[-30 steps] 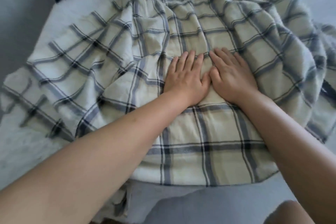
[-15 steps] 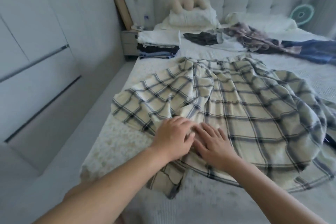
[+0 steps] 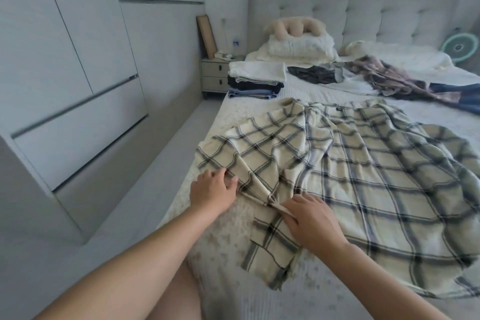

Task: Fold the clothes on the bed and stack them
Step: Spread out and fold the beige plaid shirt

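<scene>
Now the plaid shirt, spread by the bed's left edge, is no longer pressed flat but pinched at its sleeve by left hand and right hand, so folding is judged begun.

One bed. One plaid shirt spread on it. One stack of folded clothes. One heap of unfolded clothes; their number cannot be told. Two hands: left hand, right hand. One nightstand. One plush toy.
</scene>
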